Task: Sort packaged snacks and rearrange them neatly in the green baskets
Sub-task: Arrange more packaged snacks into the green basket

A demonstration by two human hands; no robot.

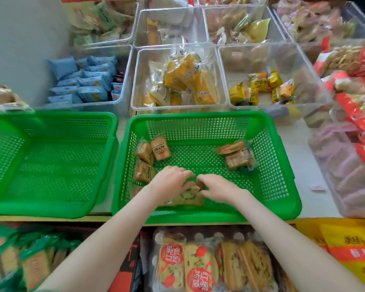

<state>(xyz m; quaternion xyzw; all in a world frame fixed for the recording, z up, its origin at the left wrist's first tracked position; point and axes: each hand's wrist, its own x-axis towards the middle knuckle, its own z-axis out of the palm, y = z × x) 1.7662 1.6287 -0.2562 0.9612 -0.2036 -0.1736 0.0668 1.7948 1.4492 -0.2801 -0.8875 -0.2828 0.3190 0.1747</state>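
Two green baskets stand side by side. The left basket (51, 161) holds nothing. In the right basket (280, 165), three tan snack packs (150, 152) lie at the left wall and two brown packs (237, 157) at the back right. Near its front wall lies a clear-wrapped bread slice pack (188, 197). My left hand (171, 180) and my right hand (217, 187) both reach into this basket, fingers curled on the top edge of that bread pack.
Clear bins behind the baskets hold blue packs (82, 81), yellow bread packs (181, 81) and small yellow snacks (261, 87). Red-and-clear bags (354, 114) pile up on the right. Below the shelf edge lie more bread packs (209, 268) and green packs (19, 258).
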